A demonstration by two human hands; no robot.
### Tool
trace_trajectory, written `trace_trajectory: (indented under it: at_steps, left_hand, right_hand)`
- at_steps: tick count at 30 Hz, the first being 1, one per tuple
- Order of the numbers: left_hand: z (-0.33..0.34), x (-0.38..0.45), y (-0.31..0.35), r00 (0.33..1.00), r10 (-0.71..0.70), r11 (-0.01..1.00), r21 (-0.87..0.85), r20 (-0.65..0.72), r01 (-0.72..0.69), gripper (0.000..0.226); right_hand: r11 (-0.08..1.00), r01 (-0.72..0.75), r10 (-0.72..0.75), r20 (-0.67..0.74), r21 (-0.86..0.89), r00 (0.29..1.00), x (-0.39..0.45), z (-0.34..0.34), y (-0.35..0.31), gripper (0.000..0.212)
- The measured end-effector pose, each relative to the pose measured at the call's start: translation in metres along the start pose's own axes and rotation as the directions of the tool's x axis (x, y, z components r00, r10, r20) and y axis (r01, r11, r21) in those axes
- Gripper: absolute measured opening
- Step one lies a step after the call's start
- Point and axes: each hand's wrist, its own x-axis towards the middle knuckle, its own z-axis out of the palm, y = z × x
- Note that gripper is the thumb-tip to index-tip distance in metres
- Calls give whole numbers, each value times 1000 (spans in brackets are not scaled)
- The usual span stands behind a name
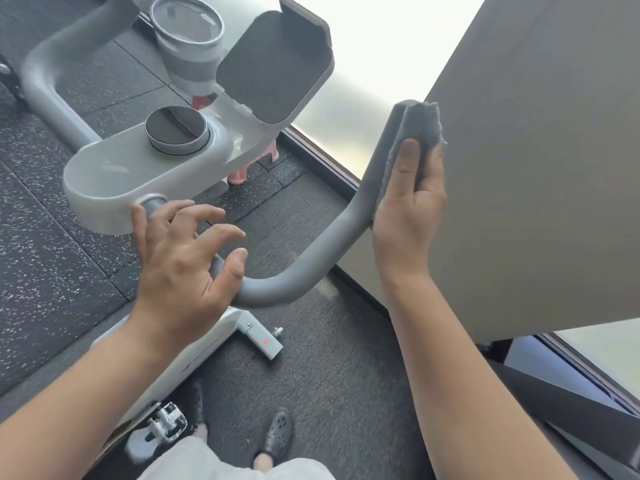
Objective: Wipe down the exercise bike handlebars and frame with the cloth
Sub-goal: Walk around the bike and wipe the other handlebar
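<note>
The exercise bike's grey handlebar (311, 268) curves from the console up to the right. A grey cloth (420, 124) is wrapped over the bar's upper right end. My right hand (408, 209) presses the cloth against that end, fingers pointing up. My left hand (187, 261) hovers over the bar's lower bend near the console, fingers spread and curled, with the thumb close to the bar. The left handlebar (45, 74) sweeps off to the upper left. The white frame (221, 327) and a pedal (162, 427) show below.
The grey console (114, 171) carries a round knob (176, 131), a cup holder (187, 26) and a dark tablet tray (273, 67). A grey wall panel (536, 150) stands right beside the cloth. A pink stool (256, 164) sits on the speckled floor. My feet are below.
</note>
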Motion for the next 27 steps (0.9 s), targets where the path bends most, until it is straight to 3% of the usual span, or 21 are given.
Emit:
trace_trajectory:
  at_steps: [10, 19, 22, 27]
  left_hand:
    - [0, -2, -4, 1000, 23, 1000, 7, 2, -23, 40]
    - [-15, -1, -22, 982, 155, 988, 12, 105, -157, 42]
    - [-25, 1, -37, 965, 222, 974, 13, 142, -226, 49]
    - [-34, 6, -53, 919, 350, 933, 23, 183, -360, 50]
  right_hand:
    - [980, -145, 137, 70, 134, 988, -23, -7, 0, 50]
    - [942, -300, 307, -29, 150, 951, -75, 5, 7, 42]
    - [934, -315, 332, -85, 167, 940, -93, 11, 5, 31]
    - [936, -315, 339, -166, 155, 926, -128, 29, 2, 31]
